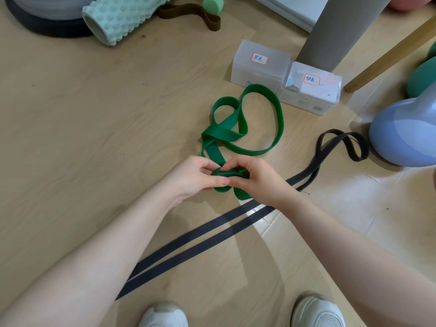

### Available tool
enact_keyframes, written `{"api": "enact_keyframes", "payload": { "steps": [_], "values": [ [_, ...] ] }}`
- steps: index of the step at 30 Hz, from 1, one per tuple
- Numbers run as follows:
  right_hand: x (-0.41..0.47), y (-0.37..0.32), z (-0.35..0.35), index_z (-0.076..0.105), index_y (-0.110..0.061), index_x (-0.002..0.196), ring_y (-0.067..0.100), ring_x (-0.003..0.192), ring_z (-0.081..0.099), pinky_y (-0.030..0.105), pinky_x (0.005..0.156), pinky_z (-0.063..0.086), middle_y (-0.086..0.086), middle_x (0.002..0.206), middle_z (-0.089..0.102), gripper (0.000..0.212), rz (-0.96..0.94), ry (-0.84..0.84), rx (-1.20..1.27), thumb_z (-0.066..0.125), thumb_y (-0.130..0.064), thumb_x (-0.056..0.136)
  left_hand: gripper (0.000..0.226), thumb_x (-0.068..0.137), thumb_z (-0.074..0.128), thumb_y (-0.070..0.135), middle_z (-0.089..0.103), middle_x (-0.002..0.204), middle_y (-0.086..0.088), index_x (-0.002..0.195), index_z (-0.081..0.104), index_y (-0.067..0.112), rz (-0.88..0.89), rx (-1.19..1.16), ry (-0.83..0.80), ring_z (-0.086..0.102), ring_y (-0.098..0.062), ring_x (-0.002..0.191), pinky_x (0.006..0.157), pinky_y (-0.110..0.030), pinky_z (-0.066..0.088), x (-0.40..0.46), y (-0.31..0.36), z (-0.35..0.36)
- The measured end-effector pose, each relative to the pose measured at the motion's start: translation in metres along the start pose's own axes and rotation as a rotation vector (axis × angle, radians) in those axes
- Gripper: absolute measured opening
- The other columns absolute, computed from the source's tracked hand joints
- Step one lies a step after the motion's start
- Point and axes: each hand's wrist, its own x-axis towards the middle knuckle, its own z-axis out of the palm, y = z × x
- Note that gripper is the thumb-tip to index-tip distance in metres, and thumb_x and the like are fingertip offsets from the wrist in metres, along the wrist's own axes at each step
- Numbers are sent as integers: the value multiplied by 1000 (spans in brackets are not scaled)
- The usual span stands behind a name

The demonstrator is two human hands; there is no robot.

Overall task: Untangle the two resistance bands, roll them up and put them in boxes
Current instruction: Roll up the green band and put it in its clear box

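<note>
A green resistance band lies on the wooden floor in loose loops, its near end wound into a small coil between my hands. My left hand pinches the coil from the left and my right hand grips it from the right. A black resistance band lies apart from the green one, stretched flat from the bottom left to a loop at the right. Two clear plastic boxes stand behind the green band, one with a label at the left and one with a label at the right.
A mint foam roller and a brown band lie at the back left. A grey post and a wooden leg stand at the back right, with a blue kettlebell beside them. My white shoes are at the bottom.
</note>
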Motion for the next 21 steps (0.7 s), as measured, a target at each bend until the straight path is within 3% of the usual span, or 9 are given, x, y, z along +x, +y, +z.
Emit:
{"api": "enact_keyframes", "payload": {
  "steps": [4,6,8,11,13,17,19,21],
  "values": [
    [-2,3,0,49,-14,121,7,100,59,24,89,50,-4,112,60,39,11,9,-12,64,-23,86,29,78,72,16,71,96,3,106,65,17,20,-136,51,66,-3,87,70,-12,51,-2,-5,4],
    [-3,7,-5,38,-13,129,12,110,56,23,94,46,1,122,55,57,55,-48,-11,67,-26,82,24,79,70,14,71,97,2,102,65,19,26,-196,102,66,-7,90,74,-16,51,-3,-8,1],
    [-6,14,-8,40,-13,130,17,113,53,28,98,43,2,123,54,65,86,-120,-143,73,-31,76,21,81,67,12,71,98,0,100,65,18,35,-310,165,66,-12,94,80,-21,51,-3,-9,-4],
    [-11,23,-1,46,-12,126,25,95,57,41,87,48,7,106,62,58,101,-88,-298,71,-34,78,15,84,63,11,71,97,0,94,64,21,51,-493,217,65,-13,96,83,-24,50,-5,-8,-7],
    [-13,23,10,45,-12,125,25,80,60,41,73,52,9,91,63,50,81,2,-401,65,-32,84,13,85,60,10,70,98,-1,95,64,18,51,-610,214,65,-13,97,82,-23,51,-7,-8,-3],
    [-15,18,27,49,-2,123,30,64,56,37,47,45,13,78,59,35,-68,183,-543,49,-17,92,11,88,57,8,69,99,-4,95,63,13,69,-793,269,65,-16,98,84,-25,53,-7,-4,0],
    [-13,19,27,52,0,121,30,63,56,38,45,47,15,80,59,34,-96,288,-558,42,-12,91,11,88,57,9,68,101,-6,97,63,12,81,-822,278,64,-18,101,88,-28,52,-8,-2,-1],
    [-13,18,25,48,-2,128,28,73,58,39,57,51,15,91,60,37,-59,307,-500,46,-5,92,12,88,58,9,69,103,-5,98,63,13,94,-791,266,64,-18,102,90,-29,51,-10,1,0]
  ]
}}
